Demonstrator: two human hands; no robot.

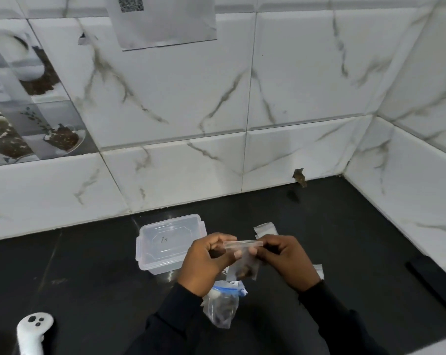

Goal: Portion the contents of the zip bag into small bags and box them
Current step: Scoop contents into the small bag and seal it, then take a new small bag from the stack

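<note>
Left hand (208, 262) and right hand (286, 262) pinch a small bag (243, 268) at opposite ends of its top strip, above the counter (88, 272); dark bits at its bottom. Zip bag (221, 310) lies between the wrists. Lidless box (165, 242) just behind the left hand.

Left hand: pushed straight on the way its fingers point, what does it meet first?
Past the small bag it pinches, the left hand would likely meet the right hand, which pinches the same bag; depth unclear.
</note>
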